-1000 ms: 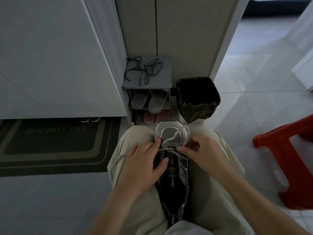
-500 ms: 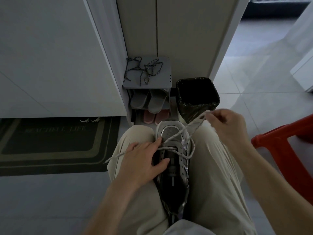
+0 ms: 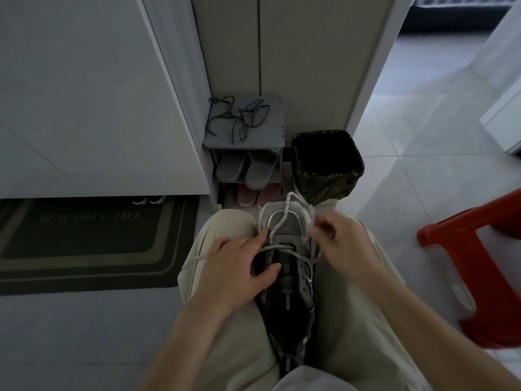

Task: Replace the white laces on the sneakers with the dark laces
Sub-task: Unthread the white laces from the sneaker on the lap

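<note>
A grey sneaker lies between my knees, toe pointing away from me. My left hand rests on its left side, fingers spread, index finger on the toe and thumb on the tongue. A white lace is partly threaded through the front eyelets; a loose loop arcs over the toe and one end trails left over my thigh. My right hand pinches the lace at the shoe's right front. Dark laces lie tangled on top of the small grey shoe rack ahead.
A black-lined bin stands just beyond the sneaker. Grey and pink slippers fill the rack's shelves. A red plastic stool is at my right, a dark doormat at my left, white walls and a door frame ahead.
My right hand, raised toward the bin half a second ago pulling the lace out, has come back down to the shoe's right front eyelets. The left hand has stayed on the sneaker.
</note>
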Action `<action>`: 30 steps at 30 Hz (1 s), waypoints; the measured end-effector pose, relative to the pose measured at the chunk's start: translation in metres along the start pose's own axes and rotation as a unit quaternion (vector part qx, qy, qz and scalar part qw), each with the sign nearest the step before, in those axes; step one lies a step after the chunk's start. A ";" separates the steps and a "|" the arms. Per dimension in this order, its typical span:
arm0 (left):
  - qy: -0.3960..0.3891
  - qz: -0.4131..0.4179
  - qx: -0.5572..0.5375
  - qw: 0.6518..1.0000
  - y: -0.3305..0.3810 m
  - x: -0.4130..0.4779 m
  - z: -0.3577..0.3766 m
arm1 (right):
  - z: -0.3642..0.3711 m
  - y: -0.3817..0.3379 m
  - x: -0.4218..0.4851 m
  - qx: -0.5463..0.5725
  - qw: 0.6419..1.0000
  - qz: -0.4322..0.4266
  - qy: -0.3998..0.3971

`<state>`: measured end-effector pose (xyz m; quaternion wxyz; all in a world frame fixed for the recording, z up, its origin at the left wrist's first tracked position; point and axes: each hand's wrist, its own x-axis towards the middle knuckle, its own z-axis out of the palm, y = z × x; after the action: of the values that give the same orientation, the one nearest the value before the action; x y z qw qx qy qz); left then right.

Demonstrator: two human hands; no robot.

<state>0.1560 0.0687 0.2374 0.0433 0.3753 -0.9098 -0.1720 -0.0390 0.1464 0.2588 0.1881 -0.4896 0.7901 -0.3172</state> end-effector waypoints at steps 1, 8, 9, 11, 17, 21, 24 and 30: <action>-0.001 0.000 0.001 1.000 0.000 0.000 -0.001 | -0.011 0.000 0.006 0.024 0.999 0.016 0.041; -0.002 -0.006 0.002 1.000 0.002 0.000 -0.001 | -0.033 0.012 0.014 0.049 0.996 0.076 -0.018; -0.001 -0.006 0.000 1.000 0.001 0.000 -0.001 | -0.026 0.011 0.006 0.027 0.994 0.072 -0.074; 0.005 -0.005 -0.008 1.000 0.001 0.000 0.000 | -0.011 0.009 -0.006 0.017 0.991 0.063 -0.116; 0.007 -0.003 -0.007 1.000 0.000 0.000 0.003 | 0.016 0.000 -0.016 0.048 0.998 0.035 -0.030; -0.003 -0.006 -0.003 1.000 0.000 0.000 0.000 | -0.001 0.000 -0.001 -0.006 1.000 0.019 0.019; -0.007 -0.008 0.000 1.000 0.001 0.000 0.000 | -0.033 0.003 0.021 0.080 0.984 0.069 0.141; 0.005 -0.009 -0.008 1.000 0.002 0.000 0.002 | -0.020 0.016 0.005 0.050 0.997 0.050 0.009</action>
<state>0.1545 0.0708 0.2362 0.0490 0.3841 -0.9046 -0.1781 -0.0640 0.1539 0.2623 0.2208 -0.4370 0.7983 -0.3507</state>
